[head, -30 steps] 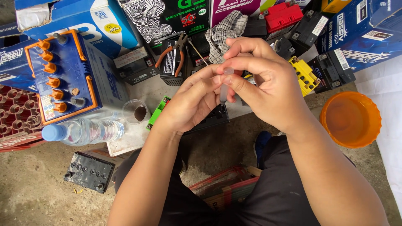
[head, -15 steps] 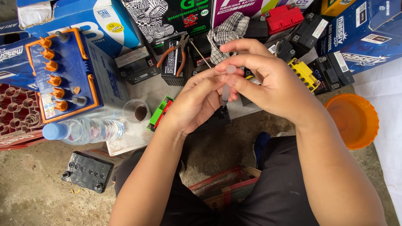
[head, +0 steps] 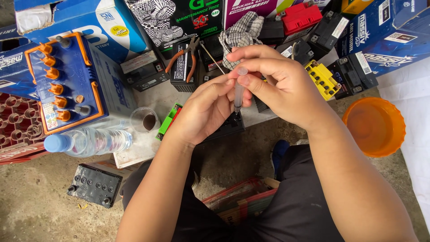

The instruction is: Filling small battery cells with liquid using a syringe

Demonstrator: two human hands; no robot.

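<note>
Head view: both hands meet above a small black battery [head: 228, 127] on the concrete floor [head: 40, 219]. The right hand [head: 286, 87] and the left hand [head: 210, 110] each close their grip on a slim clear plastic tube [head: 239, 92], upright, its lower end at the battery's top. A clear plastic water bottle [head: 87, 141] lies well left.

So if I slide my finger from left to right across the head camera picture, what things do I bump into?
Blue battery with orange caps → clear water bottle → small clear cup → left hand → clear tube → right hand → yellow cap strip → orange bowl.
</note>
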